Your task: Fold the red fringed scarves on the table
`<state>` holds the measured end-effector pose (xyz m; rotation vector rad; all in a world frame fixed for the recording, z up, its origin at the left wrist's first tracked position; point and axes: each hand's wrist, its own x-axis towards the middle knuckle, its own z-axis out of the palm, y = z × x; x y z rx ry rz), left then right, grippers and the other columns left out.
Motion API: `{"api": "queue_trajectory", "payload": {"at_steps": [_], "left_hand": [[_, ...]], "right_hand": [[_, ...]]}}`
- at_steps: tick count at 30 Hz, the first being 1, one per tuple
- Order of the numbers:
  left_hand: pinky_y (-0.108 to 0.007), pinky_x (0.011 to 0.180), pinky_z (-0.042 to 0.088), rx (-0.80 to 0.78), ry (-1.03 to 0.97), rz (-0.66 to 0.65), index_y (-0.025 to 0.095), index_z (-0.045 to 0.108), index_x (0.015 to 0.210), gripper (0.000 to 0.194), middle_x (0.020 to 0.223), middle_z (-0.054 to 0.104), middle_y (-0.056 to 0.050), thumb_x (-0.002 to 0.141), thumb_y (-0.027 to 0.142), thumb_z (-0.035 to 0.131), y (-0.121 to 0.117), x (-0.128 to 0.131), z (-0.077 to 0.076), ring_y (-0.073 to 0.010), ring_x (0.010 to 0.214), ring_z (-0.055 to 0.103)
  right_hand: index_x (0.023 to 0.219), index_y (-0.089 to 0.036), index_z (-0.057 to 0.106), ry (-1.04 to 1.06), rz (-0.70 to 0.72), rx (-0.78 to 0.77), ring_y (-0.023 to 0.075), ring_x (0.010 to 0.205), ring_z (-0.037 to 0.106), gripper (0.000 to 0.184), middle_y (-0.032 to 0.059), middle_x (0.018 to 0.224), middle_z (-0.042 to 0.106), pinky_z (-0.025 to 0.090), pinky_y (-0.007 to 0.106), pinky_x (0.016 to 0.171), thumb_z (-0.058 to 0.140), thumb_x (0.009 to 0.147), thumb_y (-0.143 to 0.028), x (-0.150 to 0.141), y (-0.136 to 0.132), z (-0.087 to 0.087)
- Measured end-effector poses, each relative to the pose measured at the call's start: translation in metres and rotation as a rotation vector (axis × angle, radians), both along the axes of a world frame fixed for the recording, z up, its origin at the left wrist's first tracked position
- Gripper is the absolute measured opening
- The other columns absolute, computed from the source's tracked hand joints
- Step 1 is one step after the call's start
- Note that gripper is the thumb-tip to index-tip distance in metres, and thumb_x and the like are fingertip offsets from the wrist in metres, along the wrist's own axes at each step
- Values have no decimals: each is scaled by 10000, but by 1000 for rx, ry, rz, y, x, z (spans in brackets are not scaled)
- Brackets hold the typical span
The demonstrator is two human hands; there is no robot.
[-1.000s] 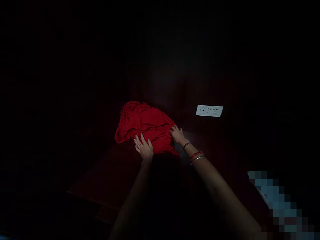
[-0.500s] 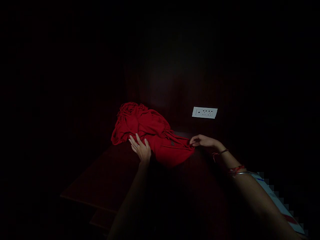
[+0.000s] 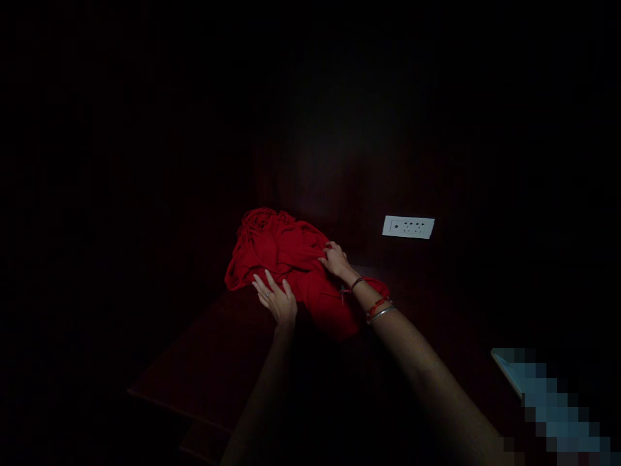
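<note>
A bunched red cloth with cord-like strands at its far left end lies on a dark reddish table. My left hand rests at its near edge, fingers spread, with a ring on one finger. Across the cloth's far right side, my right hand has its fingers bent onto a fold and seems to pinch it. Bracelets circle the right wrist and forearm, and that arm covers part of the cloth's right end. A small greyish piece shows on the cloth beside the wrist.
A white socket plate is set in the dark panel behind. The dark table has its corner at the lower left, with another board edge below it. A pale flat object, partly pixelated, lies at the lower right. Deep shadow hides the surroundings.
My right hand has left the cloth's right end and moved left onto its far side. My left hand stays at the near edge. The view has shifted slightly.
</note>
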<state>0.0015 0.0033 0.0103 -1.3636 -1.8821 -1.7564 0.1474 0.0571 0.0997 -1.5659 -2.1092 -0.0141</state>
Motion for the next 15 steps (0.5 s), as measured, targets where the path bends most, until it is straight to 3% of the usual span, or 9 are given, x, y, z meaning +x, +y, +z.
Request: {"api": "queue_trajectory", "payload": {"at_steps": [4, 7, 11, 13, 15], "left_hand": [[-456, 935, 157, 26, -37, -13, 97, 221, 1269, 525, 1337, 87, -158, 812, 337, 320, 0, 0, 0, -274, 1213, 46], [-443, 943, 148, 48, -41, -32, 87, 221, 1267, 530, 1338, 86, -158, 809, 332, 325, -1, 1, 2, -265, 1215, 41], [-422, 956, 132, 56, -12, -58, 60, 213, 1265, 538, 1335, 84, -169, 801, 303, 335, -3, 1, 6, -249, 1218, 33], [-424, 957, 126, 49, -8, -72, 59, 204, 1267, 542, 1337, 80, -165, 797, 292, 336, -4, 1, 7, -245, 1219, 30], [-435, 957, 112, 37, -10, -73, 68, 206, 1267, 538, 1338, 84, -158, 795, 290, 337, -5, 2, 8, -246, 1219, 32]], "right_hand": [[810, -114, 570, 154, 155, -1, 157, 926, 450, 204, 94, 1009, 478, 337, 288, 846, 499, 720, -283, 46, -14, 4], [827, -139, 555, 398, 195, -164, 142, 812, 504, 238, 53, 901, 539, 408, 280, 744, 518, 694, -333, 104, -45, 7], [845, -147, 537, 710, -12, -422, 142, 637, 546, 274, 51, 755, 585, 447, 274, 583, 540, 672, -360, 188, -98, 6], [793, -141, 550, 721, -191, -412, 155, 589, 548, 221, 62, 678, 584, 445, 289, 552, 527, 680, -330, 225, -116, 3], [679, -138, 549, 597, -408, -234, 163, 528, 527, 144, 50, 547, 540, 435, 311, 522, 495, 690, -272, 251, -123, 0]]}}
